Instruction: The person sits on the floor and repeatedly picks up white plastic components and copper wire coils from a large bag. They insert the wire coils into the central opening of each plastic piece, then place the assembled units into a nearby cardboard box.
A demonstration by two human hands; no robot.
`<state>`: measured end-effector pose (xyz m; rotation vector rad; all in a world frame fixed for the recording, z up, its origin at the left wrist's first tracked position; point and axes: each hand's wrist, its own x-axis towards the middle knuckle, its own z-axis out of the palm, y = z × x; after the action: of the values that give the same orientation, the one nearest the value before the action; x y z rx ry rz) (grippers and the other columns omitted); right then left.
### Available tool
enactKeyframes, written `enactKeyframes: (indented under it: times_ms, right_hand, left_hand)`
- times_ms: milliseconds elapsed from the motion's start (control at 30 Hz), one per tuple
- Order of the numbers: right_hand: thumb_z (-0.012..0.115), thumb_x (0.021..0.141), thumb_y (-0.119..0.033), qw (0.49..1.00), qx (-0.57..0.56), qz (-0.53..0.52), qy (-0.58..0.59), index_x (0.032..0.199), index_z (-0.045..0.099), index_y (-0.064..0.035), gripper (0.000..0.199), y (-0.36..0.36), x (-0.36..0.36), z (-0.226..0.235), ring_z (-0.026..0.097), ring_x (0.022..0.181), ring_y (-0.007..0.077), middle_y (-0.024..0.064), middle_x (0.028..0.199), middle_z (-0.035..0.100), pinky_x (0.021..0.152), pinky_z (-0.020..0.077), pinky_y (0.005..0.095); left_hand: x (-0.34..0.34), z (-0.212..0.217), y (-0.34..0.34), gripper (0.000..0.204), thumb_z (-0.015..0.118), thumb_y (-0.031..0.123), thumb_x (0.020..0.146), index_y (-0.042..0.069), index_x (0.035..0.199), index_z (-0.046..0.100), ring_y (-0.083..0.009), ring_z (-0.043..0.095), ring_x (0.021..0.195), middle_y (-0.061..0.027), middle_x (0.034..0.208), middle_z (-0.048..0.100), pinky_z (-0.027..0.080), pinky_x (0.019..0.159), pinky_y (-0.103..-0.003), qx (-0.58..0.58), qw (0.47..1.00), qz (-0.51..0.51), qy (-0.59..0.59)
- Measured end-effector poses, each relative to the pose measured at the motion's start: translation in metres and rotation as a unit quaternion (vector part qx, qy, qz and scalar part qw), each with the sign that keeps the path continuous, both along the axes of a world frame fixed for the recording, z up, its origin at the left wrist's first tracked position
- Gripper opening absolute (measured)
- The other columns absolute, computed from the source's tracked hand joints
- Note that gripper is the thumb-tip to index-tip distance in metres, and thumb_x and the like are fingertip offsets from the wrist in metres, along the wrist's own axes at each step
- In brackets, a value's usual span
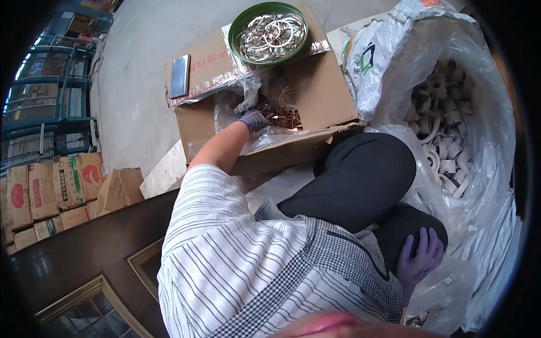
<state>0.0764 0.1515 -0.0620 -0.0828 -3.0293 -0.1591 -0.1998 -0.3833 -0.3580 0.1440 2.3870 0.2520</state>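
My left hand [255, 120], in a dark purple glove, reaches into an open cardboard box [321, 90] lined with clear plastic. Beside the fingers lies a heap of thin copper-coloured metal pieces [284, 116]; the fingertips are hidden, so any hold cannot be made out. My right hand [420, 258], in a lighter purple glove, rests on my dark-trousered leg with its fingers spread and nothing in it. On the box's far flap stands a round green tray [231, 42] holding many shiny metal rings [273, 35].
A phone-like flat dark slab [180, 76] lies on the box's left flap. To the right, a large white woven sack [389, 59] with a plastic liner holds pale curved pieces [448, 147]. Stacked cartons [48, 188] and a blue-green metal rack [51, 121] stand at left.
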Motion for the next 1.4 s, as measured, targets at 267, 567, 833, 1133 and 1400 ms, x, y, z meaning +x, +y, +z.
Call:
enactKeyframes:
  times_ms: [267, 567, 833, 1133, 1400]
  right_hand:
    - [0.071, 0.088, -0.027, 0.997, -0.068, 0.026, 0.029, 0.120, 0.068, -0.0039, 0.039, 0.001, -0.016, -0.024, 0.054, 0.117, 0.0387, 0.0160, 0.132, 0.062, 0.104, 0.0407, 0.0536]
    - [0.072, 0.086, -0.025, 0.998, -0.049, 0.011, 0.043, 0.115, 0.065, -0.0005, 0.039, -0.004, -0.005, -0.004, 0.051, 0.114, 0.0395, 0.0181, 0.125, 0.060, 0.103, 0.0395, 0.0562]
    - [0.072, 0.085, -0.025, 0.996, -0.050, 0.013, 0.072, 0.114, 0.066, -0.0001, 0.040, -0.005, -0.003, -0.002, 0.051, 0.114, 0.0398, 0.0171, 0.123, 0.061, 0.102, 0.0394, 0.0555]
    - [0.073, 0.083, -0.026, 0.994, -0.065, 0.017, 0.086, 0.113, 0.066, -0.0001, 0.040, -0.002, 0.002, -0.002, 0.052, 0.111, 0.0397, 0.0166, 0.120, 0.060, 0.102, 0.0391, 0.0554]
    - [0.074, 0.082, -0.026, 0.993, -0.060, 0.031, 0.094, 0.111, 0.066, -0.0006, 0.039, -0.002, 0.002, -0.004, 0.053, 0.111, 0.0393, 0.0166, 0.119, 0.061, 0.102, 0.0398, 0.0554]
  left_hand:
    - [0.020, -0.146, -0.154, 0.017, 0.067, 0.024, 0.082, 0.017, 0.090, 0.079, -0.0360, 0.073, 0.085, -0.0157, 0.097, 0.076, 0.056, 0.068, -0.050, -0.050, 0.992, -0.066, 0.096]
    - [0.017, -0.064, -0.020, 0.022, 0.067, 0.031, 0.083, 0.014, 0.090, 0.079, -0.0354, 0.073, 0.085, -0.0162, 0.095, 0.075, 0.056, 0.072, -0.049, -0.026, 0.997, 0.023, -0.065]
    - [0.019, -0.049, -0.002, 0.028, 0.067, 0.037, 0.084, 0.012, 0.091, 0.078, -0.0349, 0.072, 0.085, -0.0166, 0.093, 0.075, 0.056, 0.074, -0.048, -0.014, 0.996, -0.003, -0.090]
    - [0.019, -0.035, 0.014, 0.035, 0.067, 0.043, 0.085, 0.010, 0.091, 0.078, -0.0344, 0.071, 0.084, -0.0170, 0.091, 0.075, 0.056, 0.077, -0.047, 0.002, 0.995, -0.021, -0.099]
    - [0.015, -0.011, 0.004, 0.042, 0.067, 0.049, 0.086, 0.008, 0.092, 0.077, -0.0339, 0.071, 0.084, -0.0174, 0.090, 0.074, 0.056, 0.080, -0.047, 0.026, 0.997, 0.000, -0.073]
